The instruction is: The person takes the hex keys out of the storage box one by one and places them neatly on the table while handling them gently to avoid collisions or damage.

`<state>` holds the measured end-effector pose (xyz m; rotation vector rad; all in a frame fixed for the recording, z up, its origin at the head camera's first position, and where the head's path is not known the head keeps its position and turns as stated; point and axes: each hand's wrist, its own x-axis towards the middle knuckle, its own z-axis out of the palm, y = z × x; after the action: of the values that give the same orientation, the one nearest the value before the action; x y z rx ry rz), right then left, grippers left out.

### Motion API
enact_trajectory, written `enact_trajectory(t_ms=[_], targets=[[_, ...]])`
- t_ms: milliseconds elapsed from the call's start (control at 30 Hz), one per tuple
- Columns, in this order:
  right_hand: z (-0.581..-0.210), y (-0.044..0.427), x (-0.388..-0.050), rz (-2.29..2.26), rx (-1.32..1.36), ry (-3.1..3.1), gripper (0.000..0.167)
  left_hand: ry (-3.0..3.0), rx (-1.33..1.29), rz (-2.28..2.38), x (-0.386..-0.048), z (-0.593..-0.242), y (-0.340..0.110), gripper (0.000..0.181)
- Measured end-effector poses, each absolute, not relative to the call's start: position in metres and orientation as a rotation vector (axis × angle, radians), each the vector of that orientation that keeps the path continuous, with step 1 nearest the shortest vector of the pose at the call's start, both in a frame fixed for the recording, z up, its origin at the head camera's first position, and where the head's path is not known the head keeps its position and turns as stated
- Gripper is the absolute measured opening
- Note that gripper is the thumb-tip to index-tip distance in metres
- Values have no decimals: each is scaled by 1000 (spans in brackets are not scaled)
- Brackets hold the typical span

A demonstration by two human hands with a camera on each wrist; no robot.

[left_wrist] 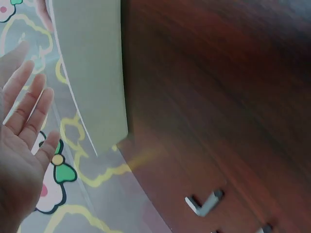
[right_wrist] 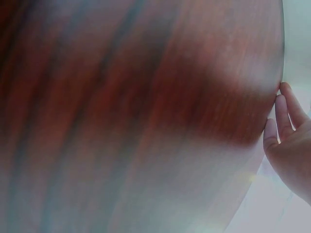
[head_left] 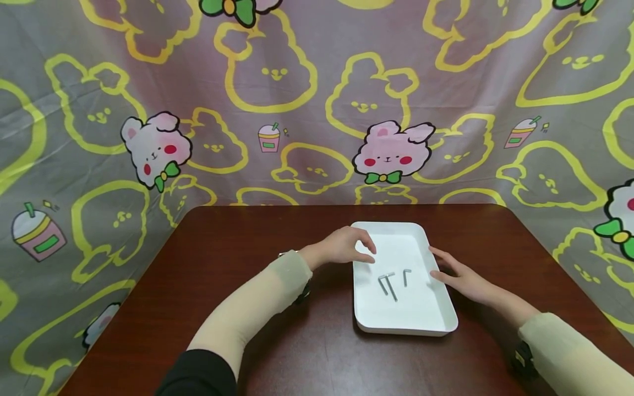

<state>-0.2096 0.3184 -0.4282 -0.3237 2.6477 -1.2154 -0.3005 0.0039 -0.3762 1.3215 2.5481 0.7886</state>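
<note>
- A white tray (head_left: 411,318) is set on a dark reddish-brown table (head_left: 247,234), its long sides running away from the person.
- Three L-shaped metal rods are seen inside the tray: a shorter rod (head_left: 383,285) and a longer rod (head_left: 392,289) are laid side by side with their bent ends close together, and a small rod (head_left: 406,278) is placed apart, nearer the tray's right wall.
- The left hand (head_left: 345,246) is held over the tray's left edge, its fingers (head_left: 367,241) bent and parted from the thumb; nothing is gripped, and the rods are left untouched, just beyond it.
- The right hand (head_left: 465,281) is rested at the tray's right side, fingers (right_wrist: 282,112) loosely extended and fingertips pressed to the outer wall, with the thumb laid across the rim; no rod is held.
- Light-coloured sleeves (head_left: 255,300) are worn on both forearms, with a black sleeve (head_left: 200,374) shown above the left one.
- A small bent metal piece (left_wrist: 204,203) is caught on the table by the left wrist view; its kind cannot be told.
- The table is backed by a grey cloth (head_left: 297,33), printed with yellow outlines, pink rabbits and drink cups.
</note>
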Motion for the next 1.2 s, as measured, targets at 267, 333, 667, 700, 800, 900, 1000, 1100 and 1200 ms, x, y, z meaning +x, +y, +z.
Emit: enact_trajectory(t_ms=[267,333,667,700,800,900,1000,1100,1200], targets=[[-428,318,-209,-1212,-307,2645,73,2541,1367,669,-298,-388,23,18],[-428,318,-208,-1215,-308,2648,73,2540,1357,631,-298,-390,26,16],[-428,318,-207,-1200,-298,2647,73,2544,1325,567,-300,-405,36,13],[-428,318,-207,-1201,-299,2648,72,2549,1320,571,-300,-406,37,13],[-427,318,-207,-1200,-304,2650,72,2572,1306,564,-301,-409,37,13],[-427,318,-207,-1201,-309,2648,72,2596,1319,522,-301,-413,37,14],[-426,318,-207,-1201,-316,2652,71,2608,1332,491,-301,-415,37,14],[-426,318,-208,-1202,-319,2659,71,2621,1338,465,-302,-416,37,14],[-427,319,-209,-1201,-321,2660,71,2635,1339,433,-302,-416,38,14]])
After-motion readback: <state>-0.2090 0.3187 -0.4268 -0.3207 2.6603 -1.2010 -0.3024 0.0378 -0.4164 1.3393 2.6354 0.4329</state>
